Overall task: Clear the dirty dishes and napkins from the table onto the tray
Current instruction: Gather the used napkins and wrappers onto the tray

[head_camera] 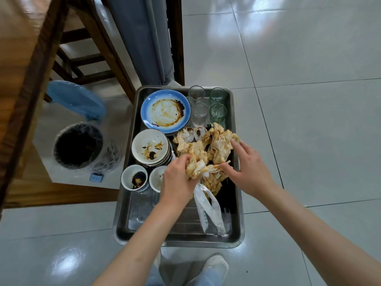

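Observation:
A steel tray (pixel 144 228) holds a stained blue-rimmed plate (pixel 165 109), a stack of dirty white bowls (pixel 149 146), two small sauce cups (pixel 134 179), several glasses (pixel 217 113) and a heap of stained crumpled napkins (pixel 206 149). My left hand (pixel 177 180) grips a bunch of the napkins at the heap's near side. My right hand (pixel 246 168) lies on the heap's right part, thumb pinching a napkin and index finger stretched over it. White plastic wrappers (pixel 208 211) trail toward the tray's near end. Small spoons (pixel 199 133) lie partly under the napkins.
An open bin (pixel 79 144) with a blue lid (pixel 77 99) and a plastic liner stands left of the tray. A wooden table edge (pixel 35 58) runs along the left. Wooden chair legs (pixel 107 50) and a grey post (pixel 148 38) stand behind the tray. Shiny tiled floor (pixel 309 100) lies to the right.

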A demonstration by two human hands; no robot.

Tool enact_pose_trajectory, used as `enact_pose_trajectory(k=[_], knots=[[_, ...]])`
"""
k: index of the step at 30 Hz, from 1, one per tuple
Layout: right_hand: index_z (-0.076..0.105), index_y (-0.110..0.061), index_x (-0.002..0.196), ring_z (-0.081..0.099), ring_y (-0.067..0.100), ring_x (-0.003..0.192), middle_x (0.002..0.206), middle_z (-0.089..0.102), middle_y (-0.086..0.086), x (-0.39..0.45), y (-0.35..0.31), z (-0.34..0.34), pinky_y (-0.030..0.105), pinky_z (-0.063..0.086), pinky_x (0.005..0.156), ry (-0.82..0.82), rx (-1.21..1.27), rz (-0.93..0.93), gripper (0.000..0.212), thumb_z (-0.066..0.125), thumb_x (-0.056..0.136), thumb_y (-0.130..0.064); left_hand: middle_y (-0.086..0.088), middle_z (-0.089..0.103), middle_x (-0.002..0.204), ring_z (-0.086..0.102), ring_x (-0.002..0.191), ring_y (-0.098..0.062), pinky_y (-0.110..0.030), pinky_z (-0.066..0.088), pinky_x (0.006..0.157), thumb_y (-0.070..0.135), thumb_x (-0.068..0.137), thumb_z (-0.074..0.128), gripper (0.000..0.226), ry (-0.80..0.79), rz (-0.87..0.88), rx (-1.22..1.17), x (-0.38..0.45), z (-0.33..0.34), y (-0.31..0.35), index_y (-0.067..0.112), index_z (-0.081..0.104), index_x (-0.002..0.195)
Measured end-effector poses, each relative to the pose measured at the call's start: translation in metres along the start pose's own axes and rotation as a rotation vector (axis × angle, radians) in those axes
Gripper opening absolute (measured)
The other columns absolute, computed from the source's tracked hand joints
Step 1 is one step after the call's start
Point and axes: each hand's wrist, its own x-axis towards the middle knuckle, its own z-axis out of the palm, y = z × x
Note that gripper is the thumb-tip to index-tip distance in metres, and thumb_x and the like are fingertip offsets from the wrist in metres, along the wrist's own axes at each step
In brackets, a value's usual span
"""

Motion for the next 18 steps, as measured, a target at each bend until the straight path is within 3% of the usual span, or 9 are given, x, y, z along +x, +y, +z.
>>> enact_pose_trajectory(k=[4, 7, 18], knots=[[0.015, -0.032, 0.148, 0.017, 0.023, 0.141, 0.154, 0.022, 0.004, -0.002, 0.005, 0.003, 0.043, 0.022, 0.112, -0.01, 0.006, 0.011, 0.074, 0.051, 0.087, -0.052, -0.002, 0.055, 0.109, 0.051, 0.102, -0.018, -0.026, 0.037, 0.086, 0.025, 0.075, 0.078, 0.053, -0.02, -0.039, 0.016, 0.007, -0.003, -0.004, 0.013, 0.056, 0.122], [0.015, -0.031, 0.148, 0.018, 0.023, 0.141, 0.154, 0.022, 0.003, -0.004, 0.008, 0.005, 0.043, 0.023, 0.112, -0.018, -0.007, 0.023, 0.075, 0.05, 0.087, -0.054, 0.004, 0.048, 0.105, 0.049, 0.103, -0.016, -0.023, 0.034, 0.086, 0.024, 0.074, 0.079, 0.057, -0.032, -0.03, 0.037, 0.009, -0.003, -0.006, 0.016, 0.054, 0.125], [0.015, -0.029, 0.149, 0.018, 0.023, 0.141, 0.154, 0.022, 0.003, -0.004, 0.01, 0.008, 0.042, 0.022, 0.112, -0.035, -0.012, 0.036, 0.075, 0.051, 0.087, -0.053, -0.001, 0.049, 0.115, 0.047, 0.111, -0.017, -0.022, 0.032, 0.089, 0.031, 0.076, 0.076, 0.061, -0.043, -0.043, 0.015, 0.024, 0.001, -0.009, 0.02, 0.05, 0.13]])
